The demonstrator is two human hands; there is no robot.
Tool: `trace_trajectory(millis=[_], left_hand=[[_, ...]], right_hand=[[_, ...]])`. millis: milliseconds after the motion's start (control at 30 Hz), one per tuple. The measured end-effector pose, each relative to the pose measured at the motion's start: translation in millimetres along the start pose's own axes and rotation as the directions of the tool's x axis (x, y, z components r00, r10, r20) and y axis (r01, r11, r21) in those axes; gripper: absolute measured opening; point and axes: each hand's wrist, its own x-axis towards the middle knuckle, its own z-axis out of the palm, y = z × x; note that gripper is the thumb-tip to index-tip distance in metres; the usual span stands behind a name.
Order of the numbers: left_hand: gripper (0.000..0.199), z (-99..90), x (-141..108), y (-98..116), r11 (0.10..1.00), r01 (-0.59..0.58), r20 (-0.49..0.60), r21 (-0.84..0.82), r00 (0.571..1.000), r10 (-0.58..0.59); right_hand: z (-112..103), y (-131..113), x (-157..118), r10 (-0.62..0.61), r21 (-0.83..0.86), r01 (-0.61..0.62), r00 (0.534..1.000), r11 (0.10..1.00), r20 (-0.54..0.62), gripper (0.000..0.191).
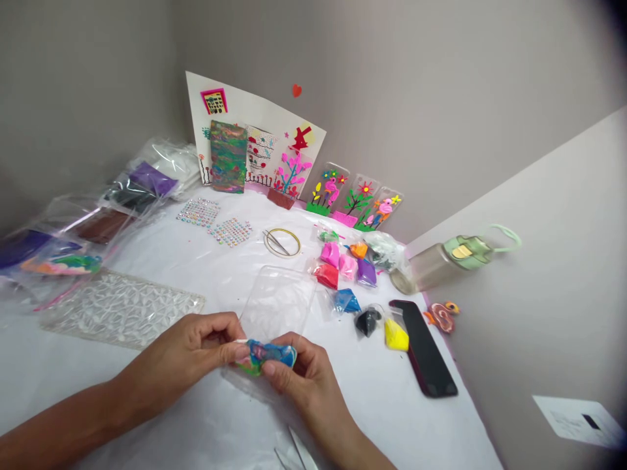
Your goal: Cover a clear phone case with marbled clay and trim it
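Observation:
A small piece of marbled clay [269, 354], mostly blue with green, orange and purple, is pinched between both hands near the table's front. My left hand [198, 349] grips its left end with thumb and fingers. On the right end, the thumb and curled fingers of my right hand [306, 375] are closed. Beneath and behind the hands lies a clear phone case [279, 300], partly covered by them. Wrapped clay packets lie to the right, among them red [327, 275], blue [347, 300], black [367, 320] and yellow [396, 335].
A textured clear sheet [122, 307] and plastic bags [122, 189] lie left. Gem sheets [230, 232] and a ring [298, 243] are behind. Decorated cases [329, 189] lean on the wall. A phone [428, 352] and bottle [435, 264] are right; metal tools [296, 450] lie in front.

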Motion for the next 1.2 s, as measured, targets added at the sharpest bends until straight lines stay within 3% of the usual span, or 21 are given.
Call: trace_trajectory(millis=[167, 300, 467, 667, 833, 967, 1200], left_hand=[[0.025, -2.4, 0, 1, 0.999, -0.010, 0.012, 0.047, 1.000, 0.009], [0.024, 0.5, 3, -1, 0.996, 0.038, 0.119, -0.080, 0.992, -0.028], [0.028, 6.9, 2, -5, 0.997, 0.034, 0.088, -0.072, 0.996, -0.027], [0.029, 8.7, 5, -6, 0.990, 0.022, 0.194, -0.143, 0.981, 0.006], [0.031, 10.9, 4, -4, 0.989, -0.018, 0.098, -0.145, 0.995, 0.033], [0.033, 9.0, 3, -5, 0.978, -0.008, 0.036, -0.206, 0.999, 0.015], [0.038, 14.4, 2, -3, 0.972, 0.030, 0.057, -0.231, 0.998, -0.018]], right_hand=[[-1, 0, 0, -0.001, 0.002, 0.001, 1.000, 1.000, 0.000, 0.036], [-1, 1, -1, 0.017, 0.019, -0.017, 1.000, 1.000, 0.003, 0.039], [0, 1, 1, 0.018, -0.015, -0.017, 0.998, 1.000, 0.052, 0.043], [0, 0, -1, 0.062, -0.067, -0.060, 0.998, 0.996, 0.031, 0.046], [4, -1, -2, 0.058, 0.029, -0.061, 0.994, 0.998, 0.095, 0.038], [6, -2, 1, -0.030, 0.139, 0.008, 0.987, 0.990, 0.157, 0.037], [7, 9, -2, -0.029, 0.032, 0.023, 0.980, 0.999, 0.198, 0.032]])
